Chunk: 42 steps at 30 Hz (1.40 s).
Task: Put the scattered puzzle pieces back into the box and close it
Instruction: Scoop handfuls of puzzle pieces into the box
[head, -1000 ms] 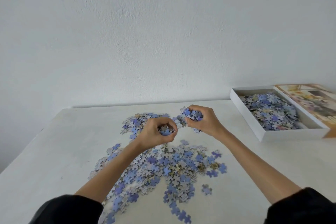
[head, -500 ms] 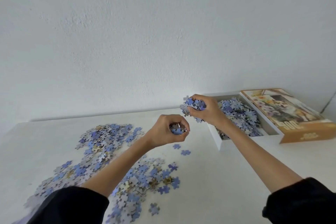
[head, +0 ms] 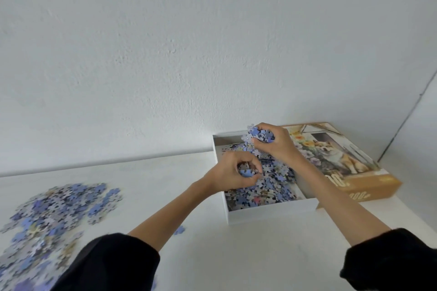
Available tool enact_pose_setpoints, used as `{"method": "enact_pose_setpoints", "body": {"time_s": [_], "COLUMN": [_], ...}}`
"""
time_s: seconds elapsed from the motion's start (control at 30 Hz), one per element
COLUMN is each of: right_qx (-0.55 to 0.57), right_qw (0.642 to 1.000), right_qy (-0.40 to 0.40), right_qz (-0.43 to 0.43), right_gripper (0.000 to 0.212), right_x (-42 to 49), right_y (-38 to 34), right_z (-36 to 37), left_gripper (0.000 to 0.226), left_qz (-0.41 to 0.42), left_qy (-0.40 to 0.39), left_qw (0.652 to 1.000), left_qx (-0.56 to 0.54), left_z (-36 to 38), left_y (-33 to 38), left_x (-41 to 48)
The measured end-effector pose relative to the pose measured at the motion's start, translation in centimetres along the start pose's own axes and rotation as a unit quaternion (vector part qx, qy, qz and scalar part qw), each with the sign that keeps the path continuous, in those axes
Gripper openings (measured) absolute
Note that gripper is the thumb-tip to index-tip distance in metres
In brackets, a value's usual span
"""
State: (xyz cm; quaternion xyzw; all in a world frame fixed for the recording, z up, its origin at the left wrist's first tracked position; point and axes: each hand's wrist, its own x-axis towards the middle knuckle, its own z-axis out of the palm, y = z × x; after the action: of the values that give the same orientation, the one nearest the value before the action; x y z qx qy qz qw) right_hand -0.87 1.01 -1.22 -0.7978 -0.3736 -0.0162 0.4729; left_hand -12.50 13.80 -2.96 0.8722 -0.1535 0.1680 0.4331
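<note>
The open white box [head: 267, 214] stands at the table's right, partly filled with blue and grey puzzle pieces [head: 272, 186]. My left hand [head: 233, 173] hovers over the box's left side, its fingers curled round a small handful of pieces. Higher, over the box's far end, my right hand [head: 275, 144] grips a larger handful of pieces. A wide scatter of loose pieces [head: 54, 212] lies on the table at the far left. One stray piece [head: 179, 229] sits near my left forearm.
The box lid [head: 343, 163], orange-sided with a dog picture on top, lies right of the box, against the wall. A white wall rises just behind the table's far edge. Bare tabletop separates the scatter from the box.
Both hands carried their handfuls of pieces rightward from the scatter and now hang over the open box. The view swung right, pushing the scatter to the left edge.
</note>
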Motion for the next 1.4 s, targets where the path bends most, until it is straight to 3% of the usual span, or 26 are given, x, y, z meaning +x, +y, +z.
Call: {"method": "enact_pose_setpoints", "body": {"time_s": [0.23,0.47,0.73,1.1,1.4], "right_qx": [0.0,0.028,0.024,0.059,0.062], "right_qw": [0.998,0.999,0.998,0.996,0.988], "right_qy": [-0.055,-0.025,-0.032,-0.028,-0.106], "right_qz": [-0.036,-0.035,-0.04,-0.068,-0.093], "right_gripper": [0.02,0.019,0.01,0.01,0.009], "right_x": [0.7,1.5,1.4,0.2,-2.4], "right_y": [4.1,5.0,4.6,-2.0,-9.8], "right_z": [-0.2,0.4,1.3,5.0,13.8], "left_gripper": [0.009,0.011,0.014,0.007,0.01], "left_qz": [0.026,0.051,0.055,0.032,-0.025], "left_qy": [-0.021,-0.011,0.006,0.032,0.056], "left_qw": [0.999,0.997,0.997,0.997,0.995], "left_qx": [0.005,0.065,0.046,0.06,0.084], "left_z": [3.1,3.5,1.9,-4.1,-11.3], "left_y": [-2.1,-3.2,-2.5,-0.8,0.0], "left_x": [3.0,2.8,1.4,-5.4,-15.5]}}
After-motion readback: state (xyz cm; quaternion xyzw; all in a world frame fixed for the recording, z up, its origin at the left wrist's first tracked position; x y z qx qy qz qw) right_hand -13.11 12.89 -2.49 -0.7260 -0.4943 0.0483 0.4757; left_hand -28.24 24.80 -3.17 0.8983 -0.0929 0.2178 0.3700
